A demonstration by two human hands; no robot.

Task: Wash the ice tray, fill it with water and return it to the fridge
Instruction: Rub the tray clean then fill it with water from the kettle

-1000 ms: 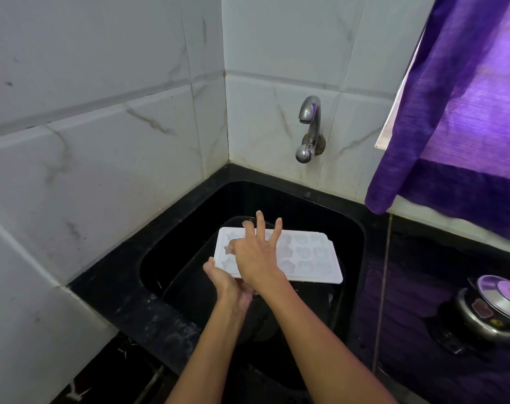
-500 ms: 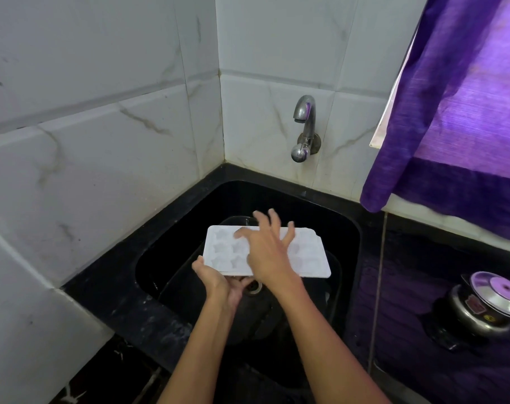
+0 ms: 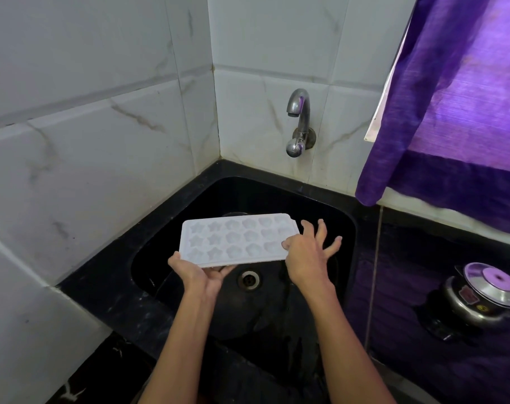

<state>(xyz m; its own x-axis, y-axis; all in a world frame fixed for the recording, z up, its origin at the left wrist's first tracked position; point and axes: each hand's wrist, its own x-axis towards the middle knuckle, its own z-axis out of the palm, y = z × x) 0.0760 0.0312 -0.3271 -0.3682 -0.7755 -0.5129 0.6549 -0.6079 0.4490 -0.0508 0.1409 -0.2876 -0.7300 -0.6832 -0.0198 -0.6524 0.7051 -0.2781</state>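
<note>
A white ice tray point(image 3: 236, 240) with star- and flower-shaped cells is held level, cells up, over the black sink point(image 3: 329, 211). My left hand point(image 3: 198, 277) grips its near left corner, fingers underneath and thumb at the edge. At the tray's right end my right hand point(image 3: 309, 252) has its fingers spread and straight, and only the thumb touches the tray's edge. The steel tap point(image 3: 299, 123) on the back wall stands above and beyond the tray; no water runs from it. The cells look dry, though that is hard to tell.
The sink's drain point(image 3: 249, 279) shows below the tray. White tiled walls close in the left and back. A purple curtain point(image 3: 452, 112) hangs at the upper right. A steel pressure cooker point(image 3: 481, 298) stands on the dark counter to the right.
My right hand has slid from the middle of the tray's top to its right end, uncovering the cells. My left hand keeps its hold on the near left corner.
</note>
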